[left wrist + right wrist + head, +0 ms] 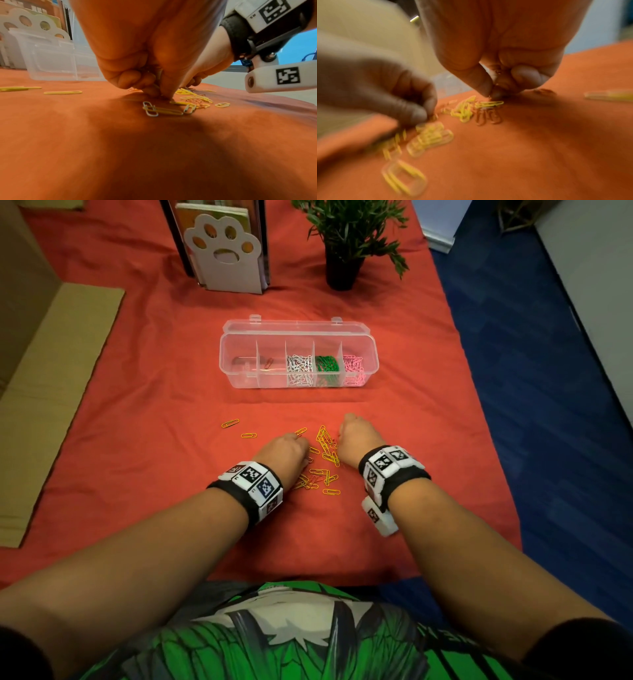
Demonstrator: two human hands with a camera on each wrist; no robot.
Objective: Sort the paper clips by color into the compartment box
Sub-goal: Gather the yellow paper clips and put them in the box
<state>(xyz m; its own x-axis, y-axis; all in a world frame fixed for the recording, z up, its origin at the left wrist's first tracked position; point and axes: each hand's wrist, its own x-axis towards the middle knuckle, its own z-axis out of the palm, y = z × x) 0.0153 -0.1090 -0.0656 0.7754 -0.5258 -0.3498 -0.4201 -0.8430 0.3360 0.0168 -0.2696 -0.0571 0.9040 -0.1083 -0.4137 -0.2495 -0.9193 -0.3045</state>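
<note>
The clear compartment box (371, 350) lies open beyond my hands. From the right, its compartments hold pink clips (354, 368), green clips (327, 364) and white clips (299, 368), then one red clip (269, 362). Yellow clips (325, 443) and red clips (488, 117) lie scattered on the red cloth between my hands. My left hand (303, 441) is curled down on the cloth, pinching clips (158, 75) whose colour I cannot tell. My right hand (342, 436) pinches reddish clips (498, 73) at the pile's right edge.
A paw-shaped white bookend (224, 254) with books and a potted plant (346, 241) stand behind the box. Flat cardboard (51, 392) lies along the left. The cloth's right edge drops to blue floor (548, 405). Two stray yellow clips (230, 423) lie to the left.
</note>
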